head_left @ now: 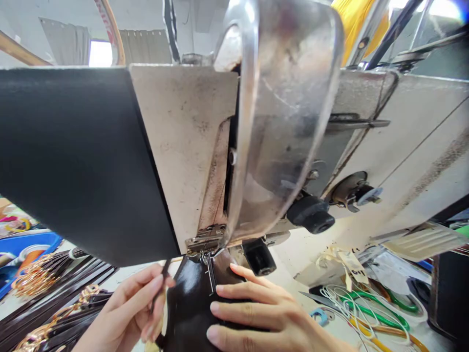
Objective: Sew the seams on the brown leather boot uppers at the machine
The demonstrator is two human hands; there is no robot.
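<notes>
Blue bin [51, 237] holds orange item [33, 256] (bin cropped); left hand [126, 304] pinching dark strip [157, 296], right hand [264, 313] flat on glossy sheet [186, 303].

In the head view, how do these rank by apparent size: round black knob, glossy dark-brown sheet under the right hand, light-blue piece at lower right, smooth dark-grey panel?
Dark-grey panel, perhaps enlarged by nearness
Dark-brown sheet, partly under the right hand
Black knob
Light-blue piece
</notes>
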